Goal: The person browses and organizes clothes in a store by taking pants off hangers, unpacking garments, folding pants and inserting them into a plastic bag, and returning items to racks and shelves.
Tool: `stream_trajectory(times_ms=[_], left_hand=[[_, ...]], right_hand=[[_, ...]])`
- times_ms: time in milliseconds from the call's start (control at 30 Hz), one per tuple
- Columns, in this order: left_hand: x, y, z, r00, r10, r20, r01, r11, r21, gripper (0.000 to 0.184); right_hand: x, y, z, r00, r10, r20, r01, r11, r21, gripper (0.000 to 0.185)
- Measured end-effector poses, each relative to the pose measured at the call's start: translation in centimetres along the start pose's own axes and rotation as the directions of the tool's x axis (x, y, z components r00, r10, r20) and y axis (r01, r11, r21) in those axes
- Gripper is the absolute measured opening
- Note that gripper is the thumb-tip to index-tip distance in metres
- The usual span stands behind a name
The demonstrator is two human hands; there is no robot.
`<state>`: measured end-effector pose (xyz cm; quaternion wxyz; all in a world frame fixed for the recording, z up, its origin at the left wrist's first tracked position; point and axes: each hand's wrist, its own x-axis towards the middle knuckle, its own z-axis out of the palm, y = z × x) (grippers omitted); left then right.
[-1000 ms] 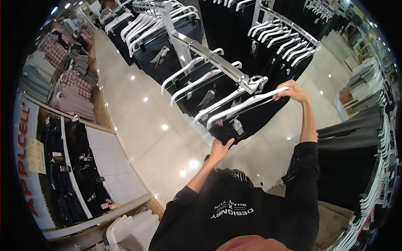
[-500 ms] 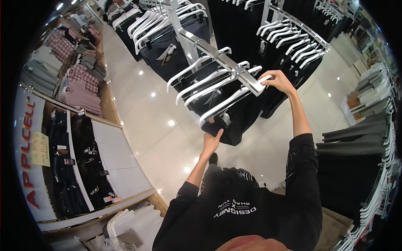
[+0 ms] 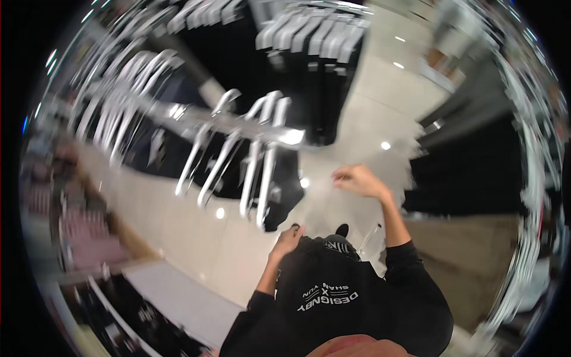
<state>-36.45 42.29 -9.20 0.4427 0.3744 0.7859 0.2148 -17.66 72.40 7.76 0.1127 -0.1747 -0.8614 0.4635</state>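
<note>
My right hand (image 3: 360, 181) hangs in the air beyond the rail's end, touching nothing. Its fingers are loosely bent and apart, with nothing visible in them. Low in front of my body, my left hand (image 3: 289, 239) is just below the nearest black trousers (image 3: 285, 205), apart from them as far as the blur shows. Its fingers are smeared, so what they do is unclear. Those trousers hang from a white hanger (image 3: 267, 184) on the metal rail (image 3: 238, 127). Several more white hangers with dark garments hang along it.
Behind stands another rack of black trousers (image 3: 324, 89). To the right, grey and black garments (image 3: 470, 160) hang on a long rail of white hangers. Folded pink clothes (image 3: 95, 244) lie on a shelf at left. A white counter top (image 3: 178, 297) is at lower left.
My right hand has let go of the hanger at the rail's end and moved off it. My left hand has come away from the black trousers. The view has turned right.
</note>
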Motion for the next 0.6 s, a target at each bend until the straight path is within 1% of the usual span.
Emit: stream_trajectory(times_ms=[33,100,167,200,233,267,300,367,400,433,500,533,600], left_hand=[[-0.8,1.6,0.0,0.988,0.148,-0.051,-0.147,0.989,0.021,0.056],[-0.3,2.7,0.4,0.963,0.265,0.056,-0.265,0.964,-0.016,0.054],[0.1,5.2,-0.8,0.921,0.334,0.201,-0.350,0.935,0.052,0.055],[0.3,6.4,-1.4,0.890,0.363,0.277,-0.398,0.914,0.079,0.056],[0.7,7.0,-1.9,0.875,0.366,0.318,-0.415,0.904,0.101,0.054],[2.1,6.5,-2.4,0.818,0.451,0.358,-0.536,0.824,0.186,0.055],[2.3,7.2,-3.0,0.791,0.472,0.390,-0.586,0.768,0.259,0.053],[2.4,8.5,-3.5,0.743,0.486,0.460,-0.642,0.712,0.285,0.049],[3.5,7.9,-3.3,0.700,0.502,0.507,-0.687,0.668,0.287,0.049],[4.3,7.1,-3.3,0.662,0.514,0.546,-0.724,0.626,0.289,0.050],[4.6,6.1,-3.1,0.615,0.420,0.668,-0.742,0.595,0.309,0.052],[4.6,5.7,-2.8,0.592,0.376,0.713,-0.752,0.576,0.321,0.053],[6.3,3.3,-2.1,0.478,0.370,0.797,-0.838,0.463,0.288,0.054]], right_hand=[[-1.6,-1.0,1.0,0.999,0.009,0.038,-0.008,0.999,-0.035,0.038],[-5.1,-1.4,3.5,1.000,0.026,-0.010,-0.026,1.000,-0.005,0.037],[-8.0,-3.6,5.2,0.992,0.090,-0.093,-0.087,0.995,0.041,0.038],[-9.2,-4.4,6.3,0.979,0.136,-0.149,-0.132,0.991,0.035,0.039],[-10.4,-5.0,7.5,0.962,0.183,-0.201,-0.179,0.983,0.036,0.039],[-11.5,-5.8,8.9,0.935,0.241,-0.260,-0.239,0.970,0.040,0.040],[-12.9,-6.5,10.4,0.904,0.295,-0.310,-0.295,0.954,0.048,0.040],[-15.1,-6.9,14.1,0.805,0.393,-0.444,-0.406,0.911,0.072,0.040],[-16.3,-7.2,16.1,0.753,0.432,-0.496,-0.449,0.889,0.091,0.040],[-17.6,-8.1,17.7,0.689,0.507,-0.518,-0.511,0.847,0.149,0.041],[-19.9,-10.9,20.4,0.562,0.631,-0.534,-0.602,0.756,0.259,0.042],[-21.1,-11.8,22.0,0.524,0.673,-0.522,-0.619,0.722,0.308,0.043],[-22.7,-13.1,25.4,0.452,0.745,-0.490,-0.650,0.652,0.390,0.045]])
